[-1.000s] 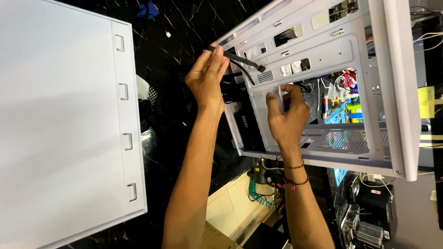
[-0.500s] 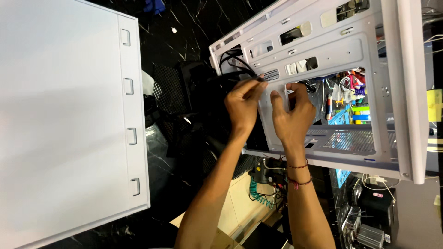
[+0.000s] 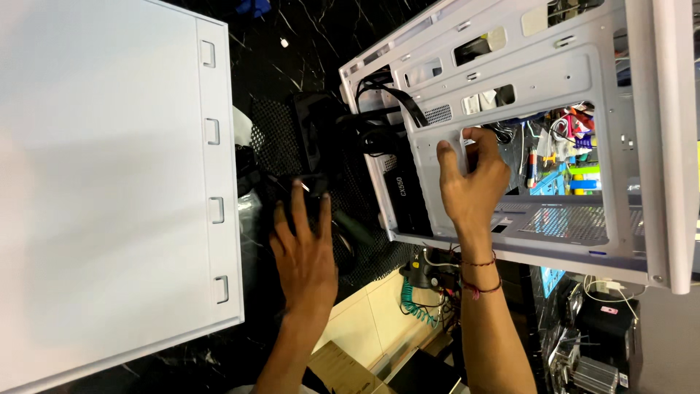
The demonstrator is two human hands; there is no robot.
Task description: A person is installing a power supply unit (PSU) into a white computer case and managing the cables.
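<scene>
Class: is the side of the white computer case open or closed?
Open: the white metal computer case shows its inner tray, and a white side panel lies apart.

Brown cardboard box [image 3: 343, 368] at bottom edge — white label [image 3: 402, 186] on black unit.

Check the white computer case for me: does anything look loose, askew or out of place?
Black cables spill loosely out of the white case at its left edge, untidy. The side panel lies detached nearby. No damage shows.
</scene>
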